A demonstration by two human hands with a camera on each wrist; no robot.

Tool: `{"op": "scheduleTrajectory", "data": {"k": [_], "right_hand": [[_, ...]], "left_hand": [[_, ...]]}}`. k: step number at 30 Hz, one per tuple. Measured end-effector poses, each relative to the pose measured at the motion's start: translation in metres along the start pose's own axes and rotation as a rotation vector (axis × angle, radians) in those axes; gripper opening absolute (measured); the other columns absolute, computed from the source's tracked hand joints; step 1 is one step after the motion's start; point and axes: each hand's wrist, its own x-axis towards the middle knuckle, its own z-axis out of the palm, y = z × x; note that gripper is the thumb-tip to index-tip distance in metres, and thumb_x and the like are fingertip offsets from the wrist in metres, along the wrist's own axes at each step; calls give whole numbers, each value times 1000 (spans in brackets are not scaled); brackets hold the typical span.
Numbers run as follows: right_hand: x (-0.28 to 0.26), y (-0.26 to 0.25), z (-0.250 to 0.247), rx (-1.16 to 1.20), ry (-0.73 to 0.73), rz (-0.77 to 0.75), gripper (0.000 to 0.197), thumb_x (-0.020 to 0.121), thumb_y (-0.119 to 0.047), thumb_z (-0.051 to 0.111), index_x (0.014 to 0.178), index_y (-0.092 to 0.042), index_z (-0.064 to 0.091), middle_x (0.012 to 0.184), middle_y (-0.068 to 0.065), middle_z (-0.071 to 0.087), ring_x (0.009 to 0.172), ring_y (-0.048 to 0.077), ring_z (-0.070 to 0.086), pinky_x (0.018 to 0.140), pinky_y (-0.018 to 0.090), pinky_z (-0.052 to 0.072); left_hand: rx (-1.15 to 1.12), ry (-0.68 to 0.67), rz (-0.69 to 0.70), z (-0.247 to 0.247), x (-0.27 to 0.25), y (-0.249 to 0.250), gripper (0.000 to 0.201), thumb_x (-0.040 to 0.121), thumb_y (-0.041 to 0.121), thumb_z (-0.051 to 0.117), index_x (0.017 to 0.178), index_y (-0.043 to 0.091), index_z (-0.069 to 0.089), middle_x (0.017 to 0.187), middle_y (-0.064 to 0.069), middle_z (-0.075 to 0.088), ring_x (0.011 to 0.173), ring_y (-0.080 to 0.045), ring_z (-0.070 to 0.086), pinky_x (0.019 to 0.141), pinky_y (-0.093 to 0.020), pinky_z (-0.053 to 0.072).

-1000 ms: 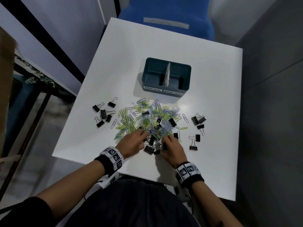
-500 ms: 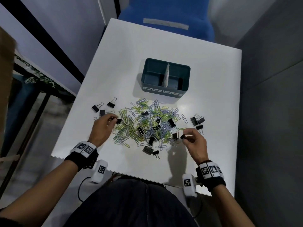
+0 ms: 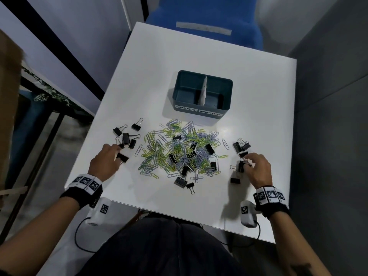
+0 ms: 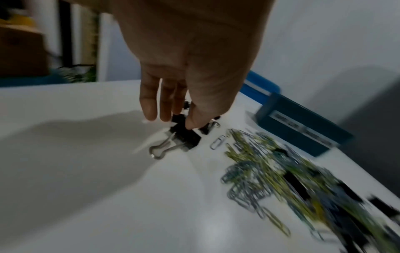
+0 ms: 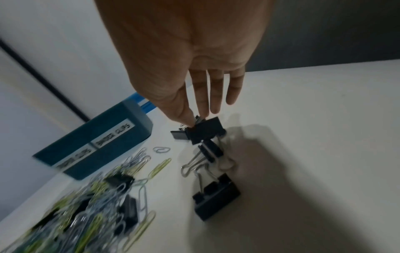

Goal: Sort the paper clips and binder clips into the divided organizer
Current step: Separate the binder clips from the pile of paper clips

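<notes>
A teal divided organizer [image 3: 226, 100] stands at the table's middle, with a white divider and labels PAPER CLIPS on the left and BINDER CLIPS on the right. A mixed pile of green and blue paper clips [image 3: 179, 152] with black binder clips in it lies in front of it. My left hand [image 3: 107, 158] is left of the pile. Its thumb tip rests on a black binder clip [image 4: 184, 137] that lies on the table, and the forefinger is hidden. My right hand [image 3: 256, 166] is right of the pile and pinches a binder clip [image 5: 203, 130] between thumb and forefinger.
Several binder clips lie in a left cluster [image 3: 127, 136] and a right cluster [image 3: 241, 145]. Two more sit at the pile's near edge [image 3: 180, 181]. The white table [image 3: 199, 52] ends just behind my wrists. A blue chair [image 3: 203, 16] stands beyond the far edge.
Both hands left the near middle of the pile and moved outward, the left to the left cluster and the right to the right cluster. Each brought a binder clip along.
</notes>
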Motion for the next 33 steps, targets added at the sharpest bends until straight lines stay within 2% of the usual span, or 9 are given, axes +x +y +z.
{"op": "scheduleTrajectory", "data": {"k": [3,6,10,14,16,19,24,29,33], "right_hand": [[-12,-13,7,-78,-14,-134,25,76,-3,65,99,-14,66,100,9,62,92,29,58,79,35,47],[-27,-33,22,-166,-172,-312,24,84,-7,63,106,-14,64,106,8,61,91,25,58,77,33,48],[-36,-51,44,-277,-301,-438,47,79,0,63,123,-15,58,113,12,58,94,31,58,67,38,53],[-34,-61,56,-312,-363,-417,59,74,2,71,127,-18,56,112,14,54,88,32,58,57,34,51],[-32,-65,59,-316,-363,-381,58,73,1,73,126,-18,56,111,13,52,84,32,58,57,29,44],[-31,-69,64,-302,-346,-305,49,76,1,68,121,-13,57,113,13,50,86,33,57,59,33,45],[-34,-75,66,-231,-329,-271,43,75,-15,77,113,-8,57,109,11,50,81,29,55,60,28,38],[-33,-75,62,-139,-319,-235,39,75,-18,76,106,-12,52,105,6,54,82,23,51,65,31,41],[-35,-74,54,-177,-254,-327,38,74,-7,70,104,-16,49,96,5,59,79,25,55,59,30,41]], "left_hand": [[98,41,184,0,-12,27,34,87,14,56,121,18,54,116,-6,51,99,-28,57,68,-40,48],[160,-61,523,13,-27,62,27,91,20,56,119,18,53,107,-4,55,85,-21,58,60,-33,51],[368,-183,898,44,-47,104,28,87,21,66,110,18,51,92,-1,56,70,-11,51,52,-23,49],[431,-262,1088,67,-55,131,38,95,18,53,131,21,40,117,-12,47,83,-22,53,55,-32,51],[468,-253,1113,71,-56,137,38,94,13,50,130,17,40,117,-14,47,85,-24,50,54,-34,50],[462,-229,1095,72,-57,142,24,91,12,41,115,12,47,108,-13,51,82,-24,47,52,-36,47],[335,-249,1005,74,-57,146,20,85,11,64,99,16,50,95,-7,48,73,-18,37,47,-30,36],[45,-372,856,57,-52,143,30,90,25,60,118,20,52,111,-2,47,85,-18,51,64,-28,45],[-147,-340,722,34,-46,127,32,90,27,63,121,22,57,115,6,48,87,-8,54,71,-8,39]]}}
